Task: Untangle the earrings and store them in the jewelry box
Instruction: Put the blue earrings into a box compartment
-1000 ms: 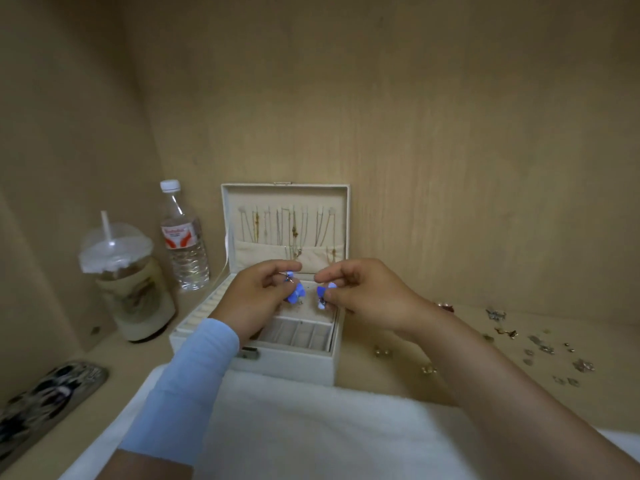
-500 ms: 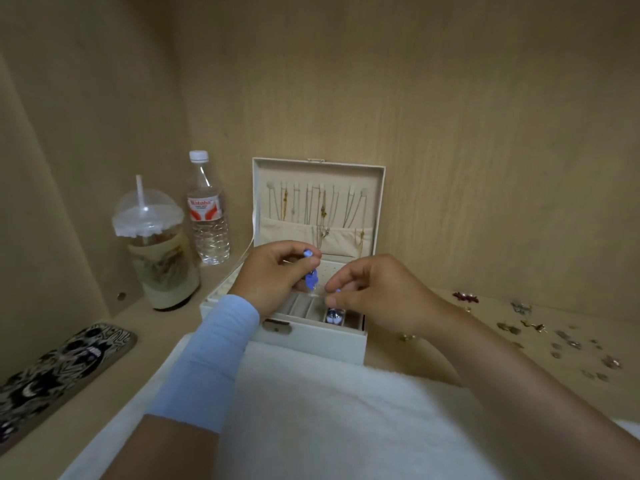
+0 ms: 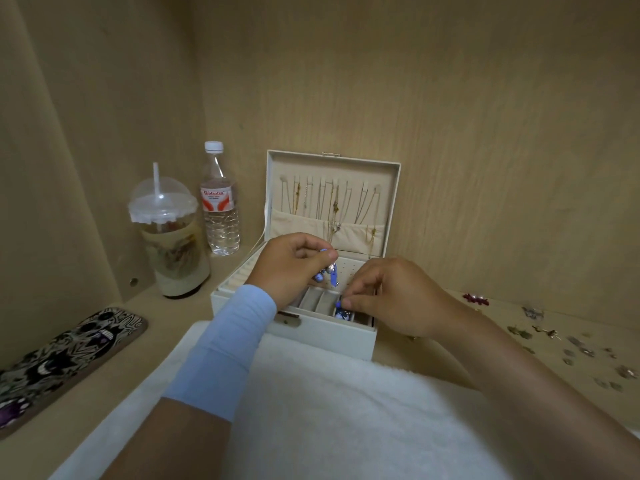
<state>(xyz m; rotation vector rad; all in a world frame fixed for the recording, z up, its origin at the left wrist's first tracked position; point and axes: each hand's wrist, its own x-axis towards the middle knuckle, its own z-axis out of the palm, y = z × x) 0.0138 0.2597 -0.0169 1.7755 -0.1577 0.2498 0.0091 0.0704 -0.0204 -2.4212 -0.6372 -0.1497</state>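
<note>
A white jewelry box (image 3: 322, 336) stands open at the middle, its raised lid hung with thin necklaces. My left hand (image 3: 291, 268) hovers over the box's tray and pinches a blue earring (image 3: 329, 276) that dangles from thumb and forefinger. My right hand (image 3: 388, 299) reaches down into a front compartment, fingertips closed on a second blue earring (image 3: 343, 314) that lies in that slot. Several loose earrings (image 3: 540, 332) are scattered on the wooden shelf to the right.
A lidded cup with a straw (image 3: 169, 237) and a water bottle (image 3: 220, 202) stand left of the box. A patterned phone case (image 3: 59, 362) lies at the far left. A white fluffy towel (image 3: 329, 410) covers the near shelf. Wooden walls close in behind and left.
The two earrings have come apart. My right hand has dropped with one into the box's front compartment, while my left hand stays above the tray with the other.
</note>
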